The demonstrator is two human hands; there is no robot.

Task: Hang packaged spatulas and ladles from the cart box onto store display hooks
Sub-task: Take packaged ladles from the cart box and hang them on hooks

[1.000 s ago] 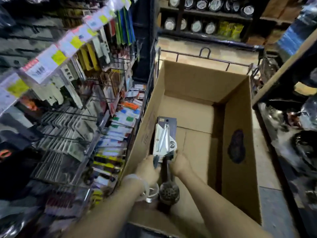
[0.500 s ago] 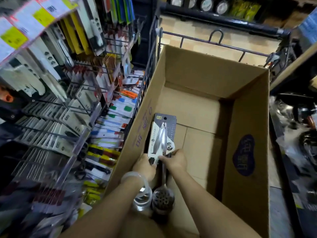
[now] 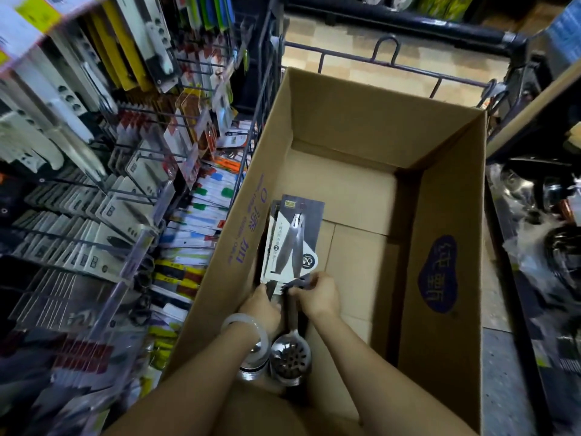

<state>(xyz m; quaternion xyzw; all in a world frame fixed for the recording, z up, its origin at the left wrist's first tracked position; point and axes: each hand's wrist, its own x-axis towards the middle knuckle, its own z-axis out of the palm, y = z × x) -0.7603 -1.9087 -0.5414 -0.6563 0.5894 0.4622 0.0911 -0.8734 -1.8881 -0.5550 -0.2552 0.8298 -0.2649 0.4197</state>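
Note:
A stack of packaged ladles (image 3: 294, 240) on grey and white cards leans against the left inner wall of the open cardboard box (image 3: 440, 215) on the cart. Their steel bowls, one slotted (image 3: 290, 354), hang below the cards near me. My left hand (image 3: 262, 308), with a pale bangle on the wrist, grips the cards' lower left edge. My right hand (image 3: 316, 294) pinches the lower right edge of the front card. The display hooks (image 3: 125, 196) stick out of the rack on the left, loaded with packaged knives and utensils.
The wire cart rail (image 3: 386, 61) runs past the box's far end. More carded goods (image 3: 201, 221) lie low between rack and cart. Dark pans and wrapped cookware (image 3: 540, 196) fill the shelf at the right. Tiled floor shows beyond the cart.
My view has tilted down and closer to the box. Both hands stay on the ladle cards, and my right hand has shifted up onto the front card's lower edge.

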